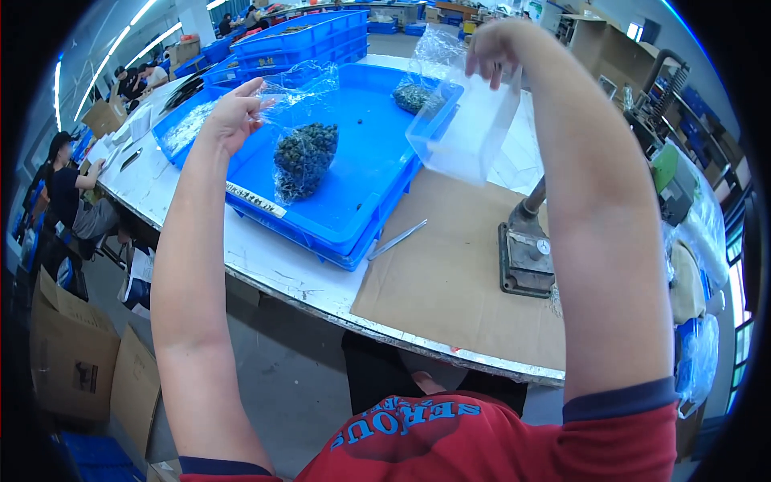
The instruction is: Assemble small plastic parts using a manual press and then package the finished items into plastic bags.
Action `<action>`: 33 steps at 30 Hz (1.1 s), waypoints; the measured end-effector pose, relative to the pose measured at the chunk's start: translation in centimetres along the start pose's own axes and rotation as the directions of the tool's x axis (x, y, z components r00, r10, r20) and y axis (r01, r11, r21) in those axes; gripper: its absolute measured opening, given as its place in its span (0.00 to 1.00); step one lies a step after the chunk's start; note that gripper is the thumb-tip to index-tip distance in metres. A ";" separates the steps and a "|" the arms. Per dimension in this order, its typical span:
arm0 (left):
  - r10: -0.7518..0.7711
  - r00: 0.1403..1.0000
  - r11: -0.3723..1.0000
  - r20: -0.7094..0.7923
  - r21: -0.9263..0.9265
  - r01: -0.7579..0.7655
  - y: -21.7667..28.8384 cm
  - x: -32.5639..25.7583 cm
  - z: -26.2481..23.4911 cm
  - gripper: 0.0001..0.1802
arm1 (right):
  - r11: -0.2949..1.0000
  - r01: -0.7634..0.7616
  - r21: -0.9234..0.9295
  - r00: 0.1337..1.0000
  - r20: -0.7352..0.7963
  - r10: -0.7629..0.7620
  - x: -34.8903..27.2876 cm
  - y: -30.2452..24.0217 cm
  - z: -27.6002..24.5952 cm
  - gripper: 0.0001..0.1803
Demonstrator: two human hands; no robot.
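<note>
My left hand [237,119] pinches the top of a clear plastic bag [305,161] over a shallow blue tray [365,189]. Many small dark parts fill the bag's lower portion; their kind is too small to tell. My right hand [494,55] is closed on the upper edge of a clear plastic box [462,145], tilted beside the tray's right rim. No contents show through the box's walls. Behind the box, a second clear bag [414,98] of similar dark parts sits at the tray's far right. A few loose dark bits lie on the tray floor.
A metal press stand [526,245] rests on a brown cardboard sheet [442,281], with tweezers [397,239] near the sheet's left edge. Stacked blue crates [301,40] stand behind the tray. Cardboard boxes [76,345] are on the floor at left; a seated person [68,185] works there.
</note>
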State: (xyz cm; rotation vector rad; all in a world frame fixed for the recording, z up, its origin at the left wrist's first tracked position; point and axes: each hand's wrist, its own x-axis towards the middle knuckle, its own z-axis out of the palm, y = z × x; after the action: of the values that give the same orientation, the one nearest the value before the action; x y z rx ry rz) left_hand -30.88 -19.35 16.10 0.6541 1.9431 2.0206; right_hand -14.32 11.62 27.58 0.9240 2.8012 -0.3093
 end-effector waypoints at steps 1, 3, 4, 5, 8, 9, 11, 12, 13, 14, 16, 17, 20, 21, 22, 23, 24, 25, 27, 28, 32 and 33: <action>0.014 1.000 1.000 -0.003 -0.021 -0.014 -0.1 -0.1 -0.1 0.40 | 1.000 -0.016 -0.016 0.996 0.091 0.017 2.0 1.4 2.2 0.24; 0.044 0.999 0.997 -0.016 -0.057 -0.045 -0.2 -0.2 -0.4 0.39 | 0.998 -0.006 -0.068 0.989 0.144 0.015 5.0 4.2 5.2 0.24; 0.057 0.998 0.995 -0.027 -0.075 -0.059 -0.3 -0.1 -0.6 0.39 | 0.999 -0.026 -0.029 0.982 0.187 0.031 6.3 5.5 6.9 0.24; 0.055 0.998 0.995 -0.028 -0.078 -0.057 -0.4 0.1 -0.7 0.39 | 0.999 -0.052 0.008 0.972 0.230 0.049 7.3 6.7 8.6 0.24; 0.057 0.998 0.993 -0.029 -0.104 -0.060 -0.3 0.1 -1.8 0.39 | 0.994 -0.051 0.094 0.949 0.316 0.019 8.6 8.0 12.4 0.24; 0.064 0.998 0.990 -0.024 -0.128 -0.067 -0.4 0.2 -2.4 0.39 | 0.995 -0.025 0.099 0.954 0.300 -0.006 7.9 8.0 13.2 0.23; 0.073 0.997 0.986 -0.020 -0.147 -0.075 -0.5 0.6 -2.8 0.39 | 0.994 -0.026 0.105 0.964 0.267 -0.003 8.7 9.1 15.1 0.22; 0.079 0.997 0.984 -0.018 -0.157 -0.081 -0.7 0.7 -3.3 0.39 | 0.995 -0.017 0.102 0.962 0.272 -0.011 8.6 8.7 15.5 0.22; 0.086 0.996 0.982 -0.016 -0.168 -0.087 -0.9 0.8 -3.8 0.39 | 1.000 -0.005 -0.003 0.956 0.294 0.005 8.5 8.3 15.5 0.20; 0.093 0.996 0.979 -0.014 -0.179 -0.094 -1.0 0.9 -4.3 0.39 | 0.994 0.010 -0.108 0.950 0.313 0.025 8.6 7.9 15.1 0.19; 0.109 0.994 0.978 0.004 -0.180 -0.106 -1.6 1.1 -4.9 0.39 | 0.992 -0.022 -0.121 0.973 0.226 0.049 8.9 7.1 12.8 0.16; 0.127 0.992 0.977 0.023 -0.177 -0.121 -1.9 1.1 -5.4 0.39 | 0.991 -0.054 -0.126 0.988 0.136 0.071 9.0 6.3 11.4 0.13; 0.163 0.985 0.975 0.050 -0.162 -0.153 -2.4 0.7 -6.4 0.39 | 0.959 0.157 -0.235 0.903 -0.360 -0.236 11.3 1.6 9.7 0.09; 0.174 0.984 0.967 0.045 -0.197 -0.162 -2.6 0.7 -6.2 0.39 | 0.914 0.275 -0.297 0.834 -0.401 -0.381 14.2 1.0 10.4 0.09; 0.179 0.983 0.959 0.032 -0.227 -0.167 -3.0 0.6 -6.1 0.39 | 0.888 0.382 -0.255 0.848 -0.286 -0.446 15.3 -1.0 11.6 0.10; 0.182 0.983 0.951 0.018 -0.257 -0.172 -3.4 0.5 -6.2 0.39 | 0.854 0.481 -0.199 0.841 -0.169 -0.514 16.5 -3.3 12.8 0.10; 0.184 0.983 0.942 -0.005 -0.283 -0.178 -3.8 0.4 -6.5 0.39 | 0.773 0.593 -0.225 0.778 -0.085 -0.622 16.5 -5.4 14.1 0.15; 0.178 0.984 0.943 -0.011 -0.284 -0.173 -4.1 0.6 -6.5 0.39 | 0.718 0.639 -0.275 0.722 -0.106 -0.683 17.5 -6.2 15.5 0.17; 0.237 0.970 0.947 0.045 -0.236 -0.220 -4.5 0.7 -6.8 0.40 | 0.673 0.648 -0.358 0.711 -0.033 -0.702 19.1 -8.3 17.2 0.23; 0.261 0.963 0.947 0.072 -0.213 -0.241 -4.8 0.7 -7.0 0.40 | 0.650 0.672 -0.355 0.698 0.009 -0.716 20.2 -8.8 17.5 0.21; 0.298 0.948 0.938 0.113 -0.220 -0.269 -5.1 0.5 -7.4 0.40 | 0.500 0.722 -0.478 0.607 0.090 -0.790 22.1 -10.1 19.3 0.15; 0.320 0.939 0.929 0.129 -0.236 -0.285 -5.0 0.6 -7.3 0.40 | 0.436 0.716 -0.544 0.571 0.098 -0.815 22.2 -10.3 19.4 0.14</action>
State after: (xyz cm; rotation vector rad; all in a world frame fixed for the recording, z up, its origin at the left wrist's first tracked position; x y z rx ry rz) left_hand -35.56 -25.12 11.20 1.0854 1.5790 2.2303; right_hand -36.16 11.26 5.29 -0.5581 2.9958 0.4905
